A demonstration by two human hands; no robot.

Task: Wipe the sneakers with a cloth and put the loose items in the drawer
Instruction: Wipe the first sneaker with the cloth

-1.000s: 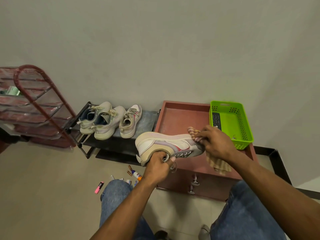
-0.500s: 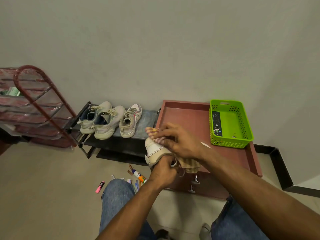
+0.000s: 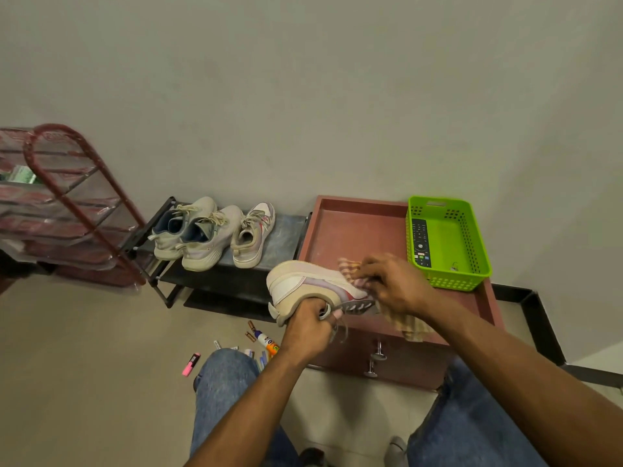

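Left hand [image 3: 308, 326] grips the white sneaker [image 3: 310, 287] from underneath, fingers curled round the opening and a loop of lace, sole tipped toward the camera. Right hand [image 3: 394, 287] has the striped cloth [image 3: 350, 268] bunched in its fingers and pressed against the toe end, with the cloth's tail hanging down below the wrist. All of it is held just above the front edge of the reddish cabinet top [image 3: 354, 230], a shallow tray-like surface with a raised rim. Below the hands, the drawer front [image 3: 397, 362] shows two metal knobs and sits closed.

Beyond the right hand, at the cabinet's back corner, a green basket [image 3: 472, 264] holds a remote [image 3: 420, 242] along its left wall. Out past the left hand, a low dark shoe rack [image 3: 286, 230] stands against the wall with three more pale sneakers [image 3: 209, 234] on top, toes toward the wall. Down under the left wrist, on the beige floor [image 3: 84, 365], loose items: a glue tube [image 3: 266, 342], some pens (partly hidden by the knee) and a pink highlighter [image 3: 191, 364] lying apart. Farther left stands a red-framed rack [image 3: 84, 210] wrapped in clear plastic. Plain grey wall [image 3: 303, 96] behind everything.
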